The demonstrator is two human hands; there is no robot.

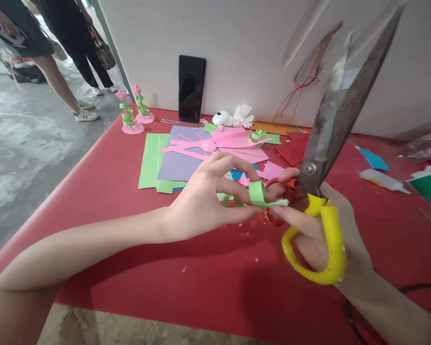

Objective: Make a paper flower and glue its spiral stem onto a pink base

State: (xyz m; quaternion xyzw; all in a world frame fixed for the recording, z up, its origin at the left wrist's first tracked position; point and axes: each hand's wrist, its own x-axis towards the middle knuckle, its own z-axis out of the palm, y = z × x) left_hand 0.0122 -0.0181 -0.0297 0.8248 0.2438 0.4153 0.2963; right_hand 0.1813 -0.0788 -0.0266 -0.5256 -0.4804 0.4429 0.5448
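Observation:
My left hand (215,191) pinches a curled light green paper strip (257,193) over the middle of the table. The strip's narrow free end reaches my right fingertips; whether they grip it cannot be made out. My right hand (323,230) is closed around a large pair of scissors (326,124) with one yellow handle loop and a red one. Their worn metal blades point up and slightly apart, away from the strip. More green curls show partly behind my left fingers.
Pink, purple and green paper sheets (181,163) lie on the red table (129,278). Two paper flowers (128,117) stand at the back left. A phone (191,88) leans on the wall beside a white object (221,118). A glue bottle (382,180) lies right. Two people stand at upper left.

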